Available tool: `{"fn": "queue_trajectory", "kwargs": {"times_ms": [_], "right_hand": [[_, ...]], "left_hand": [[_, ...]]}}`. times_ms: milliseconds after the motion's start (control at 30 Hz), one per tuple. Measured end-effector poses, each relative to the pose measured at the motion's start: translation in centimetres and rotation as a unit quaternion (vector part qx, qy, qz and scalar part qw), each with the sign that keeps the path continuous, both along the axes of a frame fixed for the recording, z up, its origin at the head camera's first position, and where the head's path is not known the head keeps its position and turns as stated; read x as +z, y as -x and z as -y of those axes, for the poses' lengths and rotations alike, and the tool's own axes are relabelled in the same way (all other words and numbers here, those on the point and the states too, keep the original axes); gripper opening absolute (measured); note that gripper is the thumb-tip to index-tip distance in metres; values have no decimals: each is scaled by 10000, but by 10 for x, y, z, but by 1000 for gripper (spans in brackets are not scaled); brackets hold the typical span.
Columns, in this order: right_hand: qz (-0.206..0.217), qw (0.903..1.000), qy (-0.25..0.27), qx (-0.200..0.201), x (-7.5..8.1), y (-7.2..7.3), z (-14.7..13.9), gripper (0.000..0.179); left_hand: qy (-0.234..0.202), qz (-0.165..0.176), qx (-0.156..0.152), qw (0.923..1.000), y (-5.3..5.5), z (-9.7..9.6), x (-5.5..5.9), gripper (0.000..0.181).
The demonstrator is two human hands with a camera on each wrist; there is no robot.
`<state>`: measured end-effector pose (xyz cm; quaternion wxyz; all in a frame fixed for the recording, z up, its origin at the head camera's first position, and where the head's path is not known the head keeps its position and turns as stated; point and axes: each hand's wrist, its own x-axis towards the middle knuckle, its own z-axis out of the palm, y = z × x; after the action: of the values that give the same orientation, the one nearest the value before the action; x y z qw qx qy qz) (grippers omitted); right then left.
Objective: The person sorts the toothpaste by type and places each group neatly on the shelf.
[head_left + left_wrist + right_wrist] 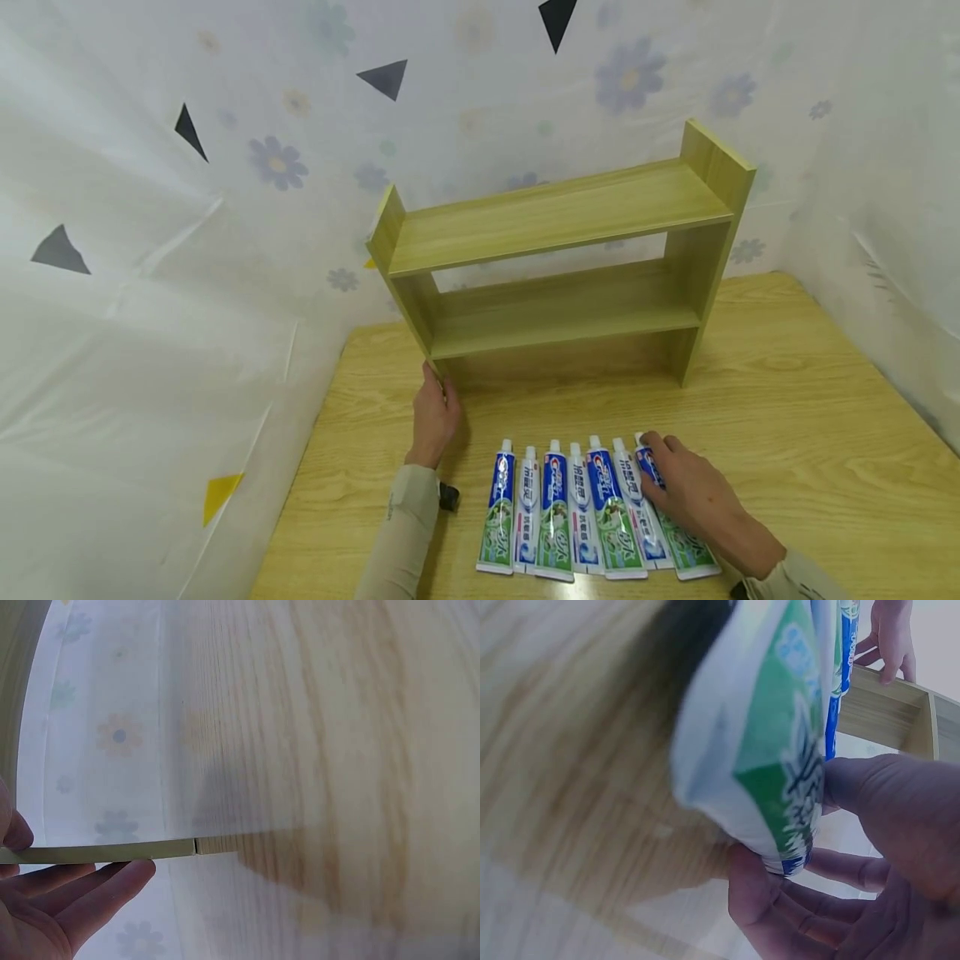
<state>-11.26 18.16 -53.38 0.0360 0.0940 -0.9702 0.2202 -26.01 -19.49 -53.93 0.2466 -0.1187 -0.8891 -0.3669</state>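
Observation:
A two-tier wooden shelf (pixel 555 304) stands at the back of the table. My left hand (pixel 435 421) grips the lower front edge of its left side panel; in the left wrist view the thumb lies on one face of the panel (pixel 112 853) and the fingers on the other. Several toothpaste tubes lie in a row before the shelf, caps toward it, blue-green ones such as the leftmost tube (pixel 497 517) alternating with white ones (pixel 527 508). At the right end, my right hand (pixel 697 492) holds a blue-green toothpaste tube (pixel 772 742) between thumb and fingers, partly covering it.
The wooden table (pixel 810 433) runs to a patterned white sheet (pixel 465 142) behind the shelf. Similar sheeting (pixel 150 375) hangs along the left and right sides. Both shelf boards hold nothing visible.

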Motion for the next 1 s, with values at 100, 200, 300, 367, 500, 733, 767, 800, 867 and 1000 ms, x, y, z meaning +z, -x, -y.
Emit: {"fn": "queue_trajectory", "kwargs": {"times_ms": [100,200,300,367,500,733,767,800,867,1000], "right_hand": [[-77,9999,108,17,-1,-1,-1,45],[-169,9997,175,15,-3,-1,-1,44],[-288,9994,196,10,-3,-1,-2,44],[-314,9992,237,9,-1,-1,-3,45],[-314,9988,383,-22,4,2,-5,48],[-487,9977,463,-95,18,7,-7,50],[-518,9976,455,-107,20,7,-8,50],[-565,9974,434,-114,22,8,-8,50],[-602,9971,450,-126,27,9,-8,50],[-487,9973,529,-173,35,12,-9,51]], "left_hand": [[90,225,112,9996,-2,-2,3,48],[55,157,13,9999,-2,-1,2,49],[-76,-144,-113,9998,21,15,-36,50],[-81,-307,-142,9994,29,22,-48,51],[-6,-308,16,9995,41,25,-65,52],[90,-351,-94,9993,34,22,-56,53],[102,-339,-28,9994,37,24,-62,54],[119,-325,31,9994,41,25,-66,54],[90,-288,38,9995,47,26,-73,55],[87,-518,-36,9986,32,17,-51,52]]}}
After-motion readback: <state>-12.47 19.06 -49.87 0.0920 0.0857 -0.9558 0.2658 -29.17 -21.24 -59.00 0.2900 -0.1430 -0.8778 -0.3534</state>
